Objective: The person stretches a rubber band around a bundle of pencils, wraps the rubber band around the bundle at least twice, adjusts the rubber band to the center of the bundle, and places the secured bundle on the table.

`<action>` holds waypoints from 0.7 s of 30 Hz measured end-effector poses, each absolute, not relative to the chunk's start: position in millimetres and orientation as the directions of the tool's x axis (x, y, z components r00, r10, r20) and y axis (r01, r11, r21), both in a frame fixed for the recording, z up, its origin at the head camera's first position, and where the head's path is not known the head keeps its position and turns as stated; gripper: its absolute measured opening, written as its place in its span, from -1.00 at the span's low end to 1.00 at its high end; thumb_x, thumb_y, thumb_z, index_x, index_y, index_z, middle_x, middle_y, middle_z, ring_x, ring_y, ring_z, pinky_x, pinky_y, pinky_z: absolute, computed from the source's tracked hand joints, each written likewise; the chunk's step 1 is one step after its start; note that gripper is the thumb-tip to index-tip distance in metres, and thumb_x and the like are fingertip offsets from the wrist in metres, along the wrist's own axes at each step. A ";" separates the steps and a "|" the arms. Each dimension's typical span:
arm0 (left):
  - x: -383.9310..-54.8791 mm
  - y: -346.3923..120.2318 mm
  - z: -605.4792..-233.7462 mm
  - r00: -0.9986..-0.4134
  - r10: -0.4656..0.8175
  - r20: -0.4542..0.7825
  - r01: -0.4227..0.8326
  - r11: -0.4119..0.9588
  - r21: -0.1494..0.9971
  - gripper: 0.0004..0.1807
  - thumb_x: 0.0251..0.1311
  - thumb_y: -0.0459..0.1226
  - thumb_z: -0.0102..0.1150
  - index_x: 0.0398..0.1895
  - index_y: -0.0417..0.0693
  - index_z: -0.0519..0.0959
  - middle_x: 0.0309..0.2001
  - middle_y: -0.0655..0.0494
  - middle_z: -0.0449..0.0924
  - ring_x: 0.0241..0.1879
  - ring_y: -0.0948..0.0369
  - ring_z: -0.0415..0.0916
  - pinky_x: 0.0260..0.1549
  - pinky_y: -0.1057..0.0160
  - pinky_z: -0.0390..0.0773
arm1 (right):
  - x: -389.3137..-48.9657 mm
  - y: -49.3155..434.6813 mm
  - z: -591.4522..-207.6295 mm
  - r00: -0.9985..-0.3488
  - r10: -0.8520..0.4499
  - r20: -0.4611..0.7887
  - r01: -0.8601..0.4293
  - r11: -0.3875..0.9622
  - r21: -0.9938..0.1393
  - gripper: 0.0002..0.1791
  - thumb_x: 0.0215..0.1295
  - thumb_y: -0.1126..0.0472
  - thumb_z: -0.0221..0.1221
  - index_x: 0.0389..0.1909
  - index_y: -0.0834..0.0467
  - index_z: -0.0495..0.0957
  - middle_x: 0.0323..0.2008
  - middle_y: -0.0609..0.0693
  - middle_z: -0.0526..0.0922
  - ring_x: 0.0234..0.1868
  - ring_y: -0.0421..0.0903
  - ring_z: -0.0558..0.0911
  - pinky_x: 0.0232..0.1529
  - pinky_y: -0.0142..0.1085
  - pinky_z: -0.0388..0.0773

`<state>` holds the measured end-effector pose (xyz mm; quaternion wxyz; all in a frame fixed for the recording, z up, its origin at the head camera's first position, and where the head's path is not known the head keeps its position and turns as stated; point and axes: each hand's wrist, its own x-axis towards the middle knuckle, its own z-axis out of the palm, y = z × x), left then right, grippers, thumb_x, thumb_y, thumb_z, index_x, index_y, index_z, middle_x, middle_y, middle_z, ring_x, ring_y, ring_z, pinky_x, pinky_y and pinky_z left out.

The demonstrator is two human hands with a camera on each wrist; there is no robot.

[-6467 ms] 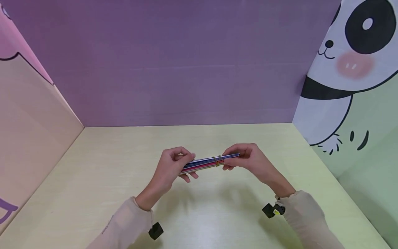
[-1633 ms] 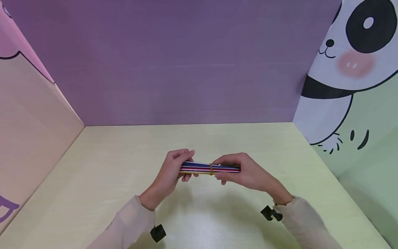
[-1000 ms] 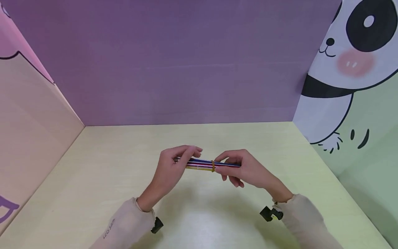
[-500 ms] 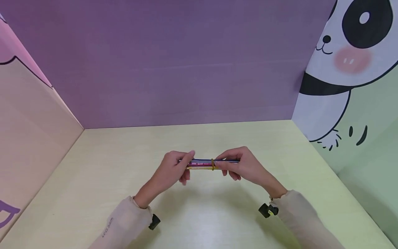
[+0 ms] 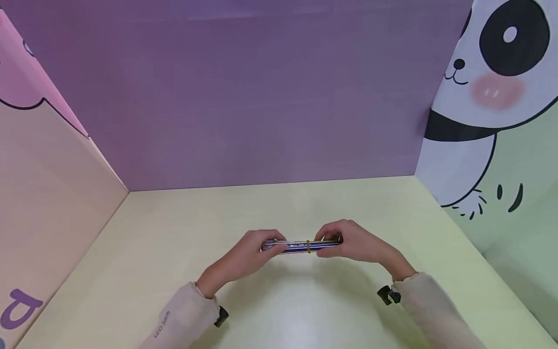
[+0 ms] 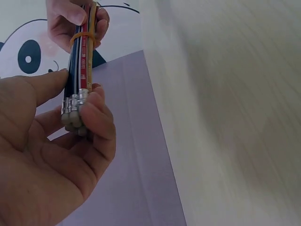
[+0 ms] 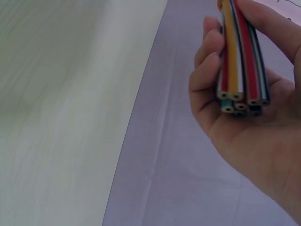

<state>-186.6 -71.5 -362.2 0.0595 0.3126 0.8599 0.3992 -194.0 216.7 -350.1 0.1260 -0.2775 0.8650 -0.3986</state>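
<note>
A bundle of pencils (image 5: 296,247) is held level above the table between both hands. Around its middle runs a yellowish rubber band (image 5: 308,246). My left hand (image 5: 255,252) grips the end with the metal ferrules and grey erasers (image 6: 73,117), thumb on one side and fingers on the other. At the other end my right hand (image 5: 355,242) grips the bundle near the band. Flat, unsharpened ends (image 7: 240,103) in red, yellow, green and dark blue show in the right wrist view.
Below the hands lies a pale wood-grain table (image 5: 174,218). A purple wall (image 5: 261,97) closes off the back. On the left stands a pink and beige panel (image 5: 56,169), on the right a green panel (image 5: 523,242) with a panda drawing.
The bundle has been turned about its length, so blue pencils now face the head camera where red and yellow showed. Both hands sit slightly lower and further right in view.
</note>
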 end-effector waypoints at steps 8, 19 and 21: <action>-189.5 -78.8 -373.2 -0.784 0.600 0.162 0.559 0.568 0.604 -0.83 0.30 -0.29 0.29 -0.08 -0.07 0.65 -0.25 0.23 0.64 -0.41 0.30 0.43 -0.42 0.35 0.51 | -200.8 206.5 -370.6 -0.822 -0.568 0.032 -0.453 0.620 -0.640 -0.84 0.17 0.20 0.42 -0.26 0.05 0.65 -0.36 -0.20 0.62 -0.35 -0.21 0.55 -0.30 -0.35 0.53; -192.1 -79.4 -395.6 -0.788 0.596 0.158 0.598 0.677 0.428 -0.84 0.17 -0.33 0.39 -0.21 -0.04 0.62 -0.30 0.21 0.66 -0.40 0.31 0.44 -0.40 0.32 0.48 | -200.8 191.5 -390.8 -0.813 -0.582 0.016 -0.520 0.713 -0.471 -0.82 0.13 0.29 0.43 -0.29 0.10 0.62 -0.40 -0.21 0.49 -0.34 -0.21 0.42 -0.28 -0.36 0.44; -191.4 -78.1 -397.3 -0.789 0.593 0.159 0.600 0.690 0.405 -0.83 0.14 -0.32 0.42 -0.26 -0.02 0.60 -0.34 0.23 0.63 -0.40 0.29 0.43 -0.41 0.30 0.48 | -200.7 191.0 -390.9 -0.812 -0.584 0.004 -0.521 0.721 -0.456 -0.82 0.13 0.27 0.43 -0.28 0.09 0.62 -0.39 -0.21 0.48 -0.34 -0.21 0.42 -0.27 -0.35 0.43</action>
